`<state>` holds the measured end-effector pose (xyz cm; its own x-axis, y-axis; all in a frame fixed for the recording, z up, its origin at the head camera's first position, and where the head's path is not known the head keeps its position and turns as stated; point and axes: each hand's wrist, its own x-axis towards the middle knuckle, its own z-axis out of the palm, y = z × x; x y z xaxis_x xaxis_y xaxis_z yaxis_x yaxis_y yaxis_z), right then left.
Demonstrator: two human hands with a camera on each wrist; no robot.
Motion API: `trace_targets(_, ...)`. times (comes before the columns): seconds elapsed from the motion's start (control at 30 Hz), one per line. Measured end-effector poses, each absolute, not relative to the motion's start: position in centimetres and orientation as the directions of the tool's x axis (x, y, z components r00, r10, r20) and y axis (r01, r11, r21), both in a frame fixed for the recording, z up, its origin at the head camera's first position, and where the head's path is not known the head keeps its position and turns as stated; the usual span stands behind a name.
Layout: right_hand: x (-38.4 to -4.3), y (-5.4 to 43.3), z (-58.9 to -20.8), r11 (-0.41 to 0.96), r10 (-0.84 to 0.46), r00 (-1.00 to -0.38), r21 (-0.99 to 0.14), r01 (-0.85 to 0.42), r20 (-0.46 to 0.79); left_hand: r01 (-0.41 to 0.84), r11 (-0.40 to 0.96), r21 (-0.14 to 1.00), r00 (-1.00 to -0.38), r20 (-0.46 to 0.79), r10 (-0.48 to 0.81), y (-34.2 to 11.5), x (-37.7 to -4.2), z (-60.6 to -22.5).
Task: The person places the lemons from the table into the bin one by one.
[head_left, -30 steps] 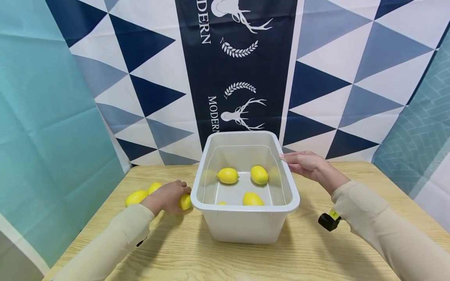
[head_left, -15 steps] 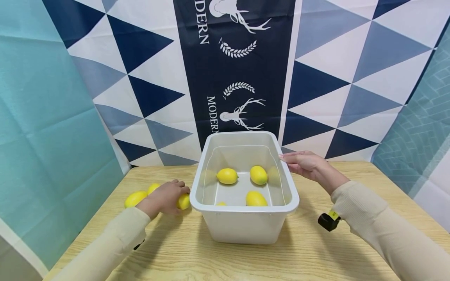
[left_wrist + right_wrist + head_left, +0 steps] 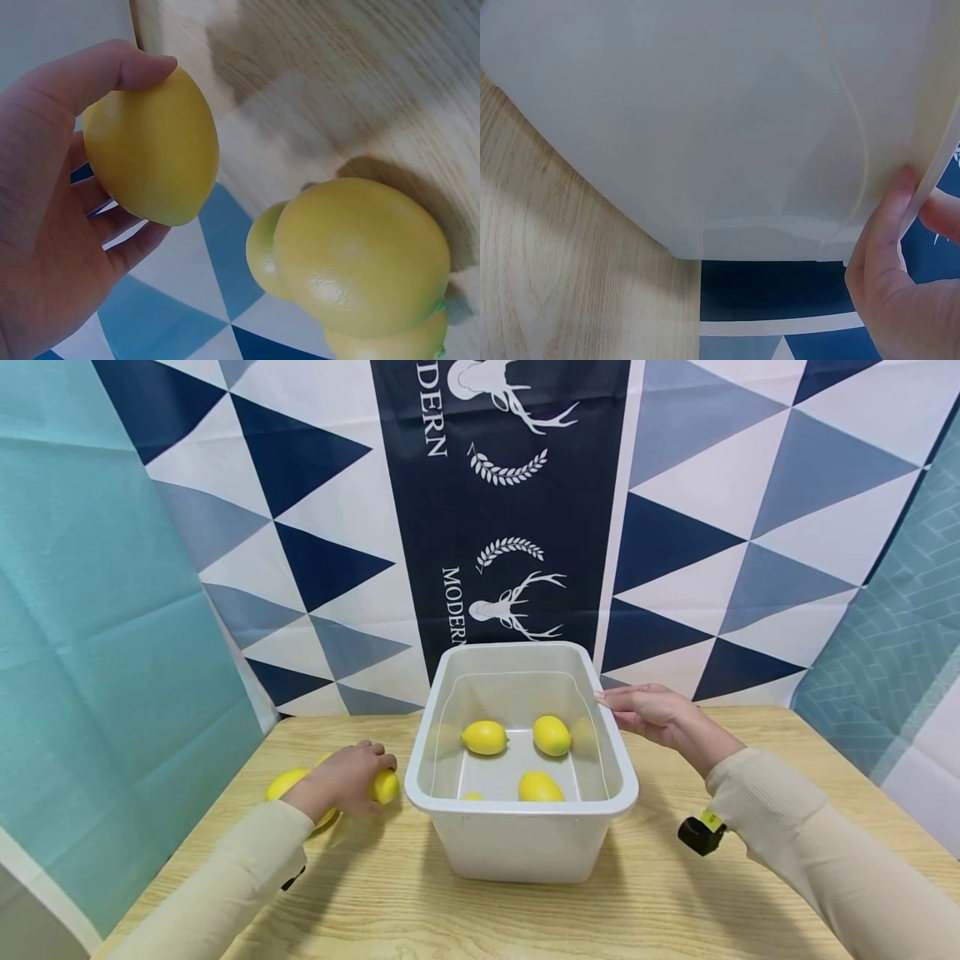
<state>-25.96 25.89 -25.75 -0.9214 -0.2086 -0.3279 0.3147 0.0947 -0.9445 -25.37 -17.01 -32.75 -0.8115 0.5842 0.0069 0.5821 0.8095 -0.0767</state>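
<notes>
My left hand (image 3: 347,777) grips a yellow lemon (image 3: 385,786) left of the pale grey plastic bin (image 3: 521,843). In the left wrist view the thumb lies over one side of this lemon (image 3: 154,150), with fingers behind it. Other lemons (image 3: 360,255) lie on the table beside that hand; in the head view the hand and wrist partly cover them. My right hand (image 3: 656,714) pinches the bin's right rim, thumb on one side and fingers on the other, as the right wrist view shows. Inside the bin lie several lemons (image 3: 484,737), one mostly hidden by the front wall.
The bin stands on a wooden table (image 3: 495,918). A patterned cloth (image 3: 525,510) hangs right behind the table's back edge, and a teal cloth (image 3: 127,652) hangs at the left. A small black device (image 3: 701,835) is at the right wrist.
My left hand has shifted slightly left with the lemon, away from the bin. The front lemon inside the bin rolled a little right, then back left. My right hand stays on the rim.
</notes>
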Motion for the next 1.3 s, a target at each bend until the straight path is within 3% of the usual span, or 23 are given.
trace_targets(0.33,-25.8,25.9,-25.7,0.089,-0.207,-0.922,-0.945,0.316,-0.328,0.567,0.813,-0.132,-0.818,0.021,0.574,-16.7,-25.4,-31.7)
trace_targets(1.3,-25.9,25.9,-25.7,0.103,-0.208,-0.921,-0.943,0.315,-0.33,0.439,0.886,-0.148,-0.898,-0.066,0.434,-15.2,-25.0,-26.7)
